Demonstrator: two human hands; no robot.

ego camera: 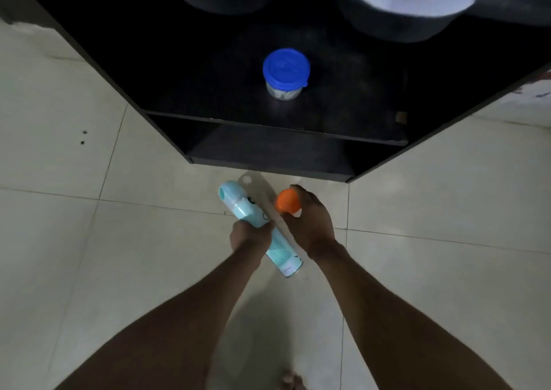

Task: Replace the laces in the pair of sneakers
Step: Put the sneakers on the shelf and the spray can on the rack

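The left hand (252, 236) is gripping a rigid, light-looking spray can (259, 228) mid-body, the right hand (310, 219) is curling around an orange-capped bottle (287, 201); no sneakers showing.

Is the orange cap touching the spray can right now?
Apart. The head view shows bare floor between the orange cap in the right hand and the spray can gripped by the left hand.

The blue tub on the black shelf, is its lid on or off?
On. The blue lid sits flat over the top of the small tub, covering its mouth, on the black shelf.
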